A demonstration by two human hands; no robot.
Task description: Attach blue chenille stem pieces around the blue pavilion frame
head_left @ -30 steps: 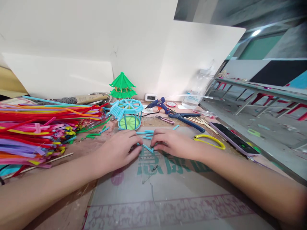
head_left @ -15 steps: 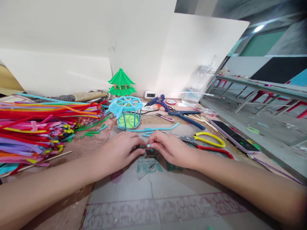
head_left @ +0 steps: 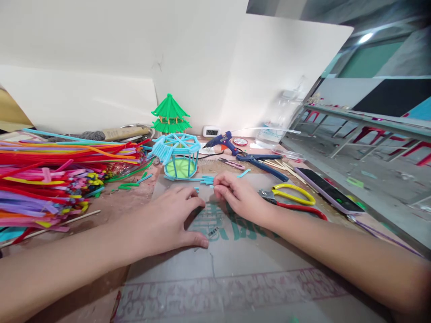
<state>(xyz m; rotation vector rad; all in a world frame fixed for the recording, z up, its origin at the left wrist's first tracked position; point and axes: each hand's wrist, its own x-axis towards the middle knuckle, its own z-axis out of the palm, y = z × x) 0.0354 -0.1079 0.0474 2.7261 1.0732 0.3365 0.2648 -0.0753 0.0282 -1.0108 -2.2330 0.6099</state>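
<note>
My left hand (head_left: 170,218) rests low over the grey mat (head_left: 188,278), thumb and fingers spread apart with nothing between them. A clear sheet or ruler with a barcode label (head_left: 213,232) lies by its thumb. To its right, my right hand (head_left: 237,197) is closed, fingertips pinched together; what they hold, if anything, is hidden. Short light-blue pipe-cleaner pieces (head_left: 206,180) lie just beyond its fingertips. Behind stands a light-blue pipe-cleaner pavilion frame (head_left: 184,157) on a green base, and a green tiered roof (head_left: 169,110) shows above it.
Bundles of coloured pipe cleaners (head_left: 43,179) fill the left side. On the right are scissors with yellow and red handles (head_left: 296,197), blue pliers (head_left: 264,166) and a phone (head_left: 328,190). A glue gun (head_left: 224,142), small clock (head_left: 211,131) and clear bottle (head_left: 278,116) stand behind.
My left hand has opened, its thumb dropping toward me, away from my right hand. My right hand has moved slightly forward, near the short blue pieces, staying closed.
</note>
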